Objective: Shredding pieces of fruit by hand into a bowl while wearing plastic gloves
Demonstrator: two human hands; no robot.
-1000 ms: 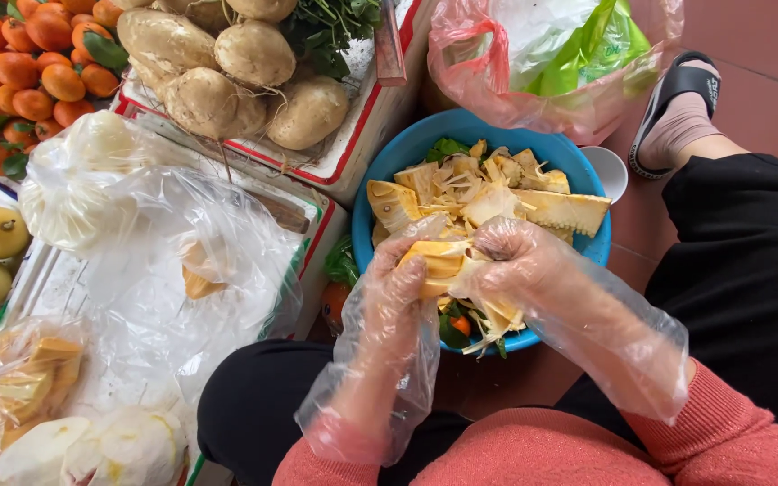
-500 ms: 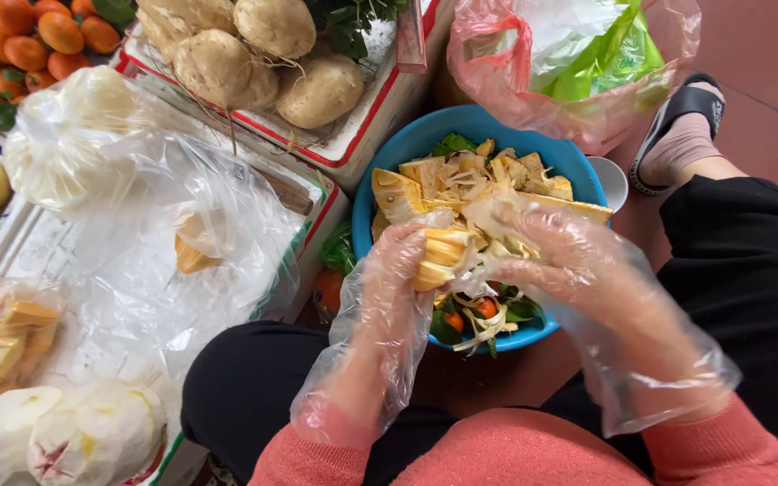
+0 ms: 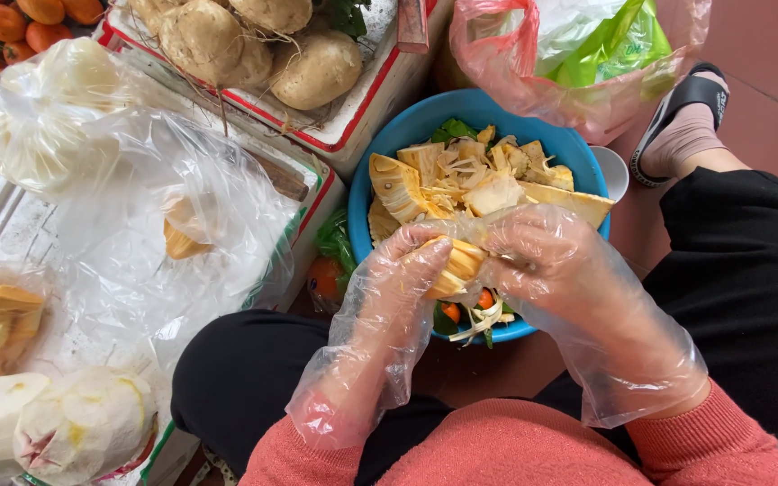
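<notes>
Gripping yellow jackfruit piece [image 3: 454,263] over blue basin [image 3: 389,144]; both hands in loose clear plastic gloves. Left hand [image 3: 398,279] fingers are curling around piece from left; right hand [image 3: 542,265] fingers are clamping on its right end. Piece is sitting just above heap of pale rind scraps [image 3: 479,180] in basin. Judged handling: light, soft, fibrous flesh, likely sticky, slippery under glove film; firmer outer edge is offering best hold, pulp is bruising easily if squeezed.

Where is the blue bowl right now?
In the head view, the blue bowl sits at centre on the floor, just beyond the gloved hands, between the white crate of tubers on its left and the pink plastic bag behind.
</notes>
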